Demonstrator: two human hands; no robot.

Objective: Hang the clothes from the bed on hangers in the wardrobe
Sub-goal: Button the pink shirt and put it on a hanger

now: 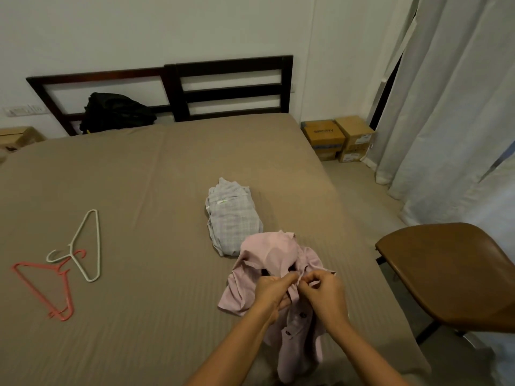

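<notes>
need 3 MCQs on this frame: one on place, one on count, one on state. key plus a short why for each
1. Where does the folded checked shirt lie relative to the pink shirt?
A) just beyond it, toward the headboard
B) on the floor
C) on the chair seat

2. How many hangers lie on the bed?
A) one
B) two
C) four

3. What are the left hand and right hand doing?
A) both lie flat and open on the sheet
B) one lifts a hanger
C) both pinch the pink shirt's buttoned front

Key
1: A, the checked shirt sits on the sheet right behind the pink one.
2: B, one white and one coral, left of the shirts.
3: C, curled fingers of both hands meet on the fabric near the collar.
</notes>
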